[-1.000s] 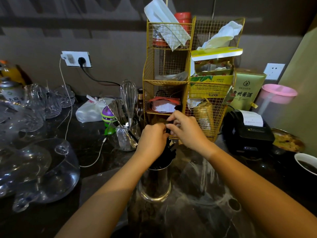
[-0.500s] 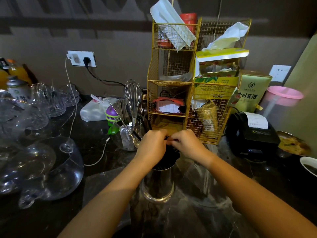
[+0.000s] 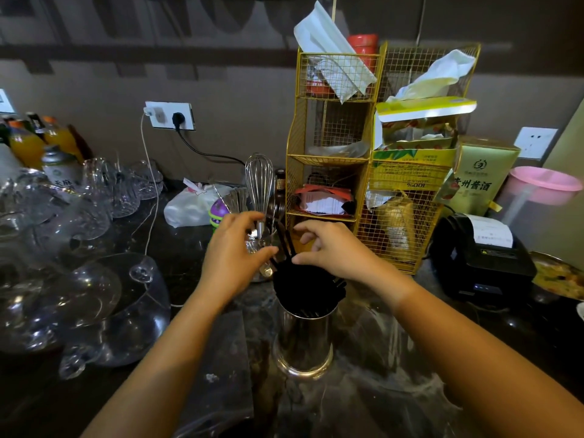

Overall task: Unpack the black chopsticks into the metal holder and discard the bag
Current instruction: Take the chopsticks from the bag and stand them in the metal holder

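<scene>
Head view looks down on a dark marbled bench (image 3: 395, 374) where a shiny metal holder (image 3: 303, 339) stands upright, a plain steel cylinder with a flared foot. Packed into its mouth is a dense bundle of black chopsticks (image 3: 305, 290), matte and thin, their tops fanning out above the rim; a few stand taller and lean toward the back, rising between the two hands. The left hand (image 3: 234, 260) sits at the left of the bundle, its fingers (image 3: 243, 218) curled loosely and half spread, the thumb tip reaching in toward the taller sticks; whether it touches them I cannot tell. The right hand (image 3: 331, 248) is at the right of the bundle, just above its top, its fingers (image 3: 305, 240) bent and drawn narrow, the thumb pressed low against the tall sticks, though a firm pinch cannot be made out. Neither hand clearly holds anything else. Behind the hands stand a wire whisk (image 3: 259, 184) in a glass cup, and a yellow mesh rack (image 3: 373, 172) stuffed with packets. Clear glass jugs (image 3: 120, 308) crowd the bench at the left, and a black receipt printer (image 3: 483, 260) sits at the right.
</scene>
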